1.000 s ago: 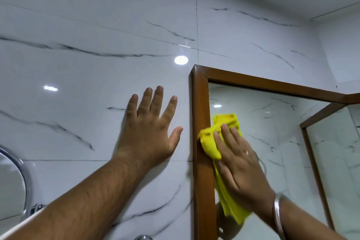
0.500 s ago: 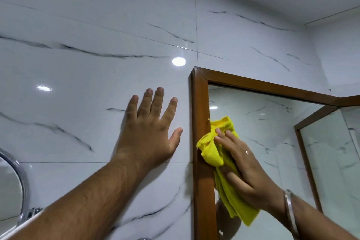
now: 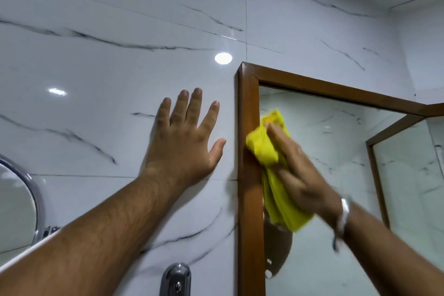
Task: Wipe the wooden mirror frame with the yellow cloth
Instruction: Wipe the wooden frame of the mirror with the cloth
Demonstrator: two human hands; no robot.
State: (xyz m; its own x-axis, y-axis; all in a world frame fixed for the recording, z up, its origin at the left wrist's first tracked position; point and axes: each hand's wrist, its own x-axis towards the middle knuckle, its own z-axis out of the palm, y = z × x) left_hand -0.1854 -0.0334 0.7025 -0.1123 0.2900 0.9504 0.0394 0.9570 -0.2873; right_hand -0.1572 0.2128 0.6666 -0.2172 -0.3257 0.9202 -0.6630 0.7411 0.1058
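The wooden mirror frame (image 3: 248, 103) runs up the wall at centre right and turns along the top of the mirror glass (image 3: 324, 151). My right hand (image 3: 295, 170) presses the bunched yellow cloth (image 3: 262, 149) against the inner edge of the frame's left upright, a little below the top corner. The cloth's tail hangs down over the glass under my palm. My left hand (image 3: 185, 142) lies flat with spread fingers on the marble wall just left of the frame and holds nothing.
White marble tiles (image 3: 120, 55) cover the wall. A round chrome-rimmed mirror (image 3: 28, 197) sits at the left edge. A chrome fitting (image 3: 176, 279) sticks out at the bottom centre. The mirror reflects a second wooden frame (image 3: 377, 175) at right.
My right hand has slid the cloth up along the frame's left upright and looks blurred. My left hand stays flat on the wall. The view has tilted down a little.
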